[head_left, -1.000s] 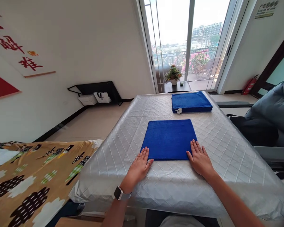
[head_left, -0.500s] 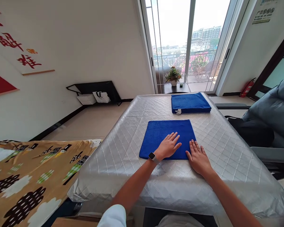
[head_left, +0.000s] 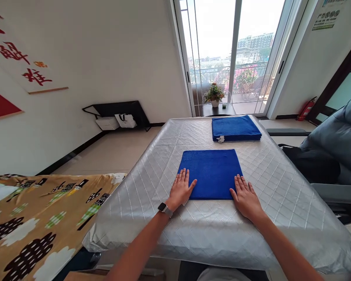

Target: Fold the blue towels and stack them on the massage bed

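A blue cloth (head_left: 212, 171) lies flat on the silver quilted table cover (head_left: 146, 187). My left hand (head_left: 180, 190), with a watch on the wrist, rests open on the cloth's near left corner, fingers stretched forward. At the near right corner, my right hand (head_left: 245, 196) lies open with its thumb and fingertips at the cloth's edge and the palm on the cover. Farther back on the table sits a stack of folded blue cloths (head_left: 235, 128) with a white tag at its front left. Neither hand grips anything.
A patterned tan cloth (head_left: 46, 218) covers something at the left. On the right stands a grey chair (head_left: 339, 140) with a black bag (head_left: 312, 160) on it. Behind the table, a potted plant (head_left: 215, 95) stands on a small table by the glass door.
My left hand has moved left, from the middle of the cloth to its near left corner. My right hand has stayed at the right edge.
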A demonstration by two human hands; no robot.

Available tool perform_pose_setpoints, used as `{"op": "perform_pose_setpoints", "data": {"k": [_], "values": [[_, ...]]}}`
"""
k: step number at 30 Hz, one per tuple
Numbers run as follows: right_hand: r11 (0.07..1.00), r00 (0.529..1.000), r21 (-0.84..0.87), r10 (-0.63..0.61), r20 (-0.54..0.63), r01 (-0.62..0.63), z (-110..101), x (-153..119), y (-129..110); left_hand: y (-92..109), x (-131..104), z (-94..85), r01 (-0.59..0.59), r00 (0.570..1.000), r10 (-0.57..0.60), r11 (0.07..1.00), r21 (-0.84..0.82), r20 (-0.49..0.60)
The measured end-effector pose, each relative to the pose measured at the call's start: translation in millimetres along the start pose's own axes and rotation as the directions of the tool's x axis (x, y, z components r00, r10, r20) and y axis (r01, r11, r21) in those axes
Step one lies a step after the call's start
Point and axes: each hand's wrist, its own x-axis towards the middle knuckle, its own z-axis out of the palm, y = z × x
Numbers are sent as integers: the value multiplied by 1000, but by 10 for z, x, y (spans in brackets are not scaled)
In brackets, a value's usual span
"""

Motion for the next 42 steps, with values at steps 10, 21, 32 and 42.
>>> {"op": "perform_pose_setpoints", "data": {"k": [10, 21, 32, 42], "values": [[998, 996, -58, -35, 83, 39, -408, 336, -36, -147, -193, 33, 16, 1000, -16, 1000, 11, -26], [998, 999, 42, 47, 13, -47, -172, 1196, 14, 193, 215, -341, 92, 995, -87, 983, 156, -39], [1000, 1000, 10, 28, 6, -28, -120, 1187, 43, 1407, 998, 133, -306, 951, 301, 947, -93, -68], [998, 998, 27, 55, 15, -56, -100, 1196, 29, -187, 848, 2, 96, 995, -96, 995, -29, -9]]}}
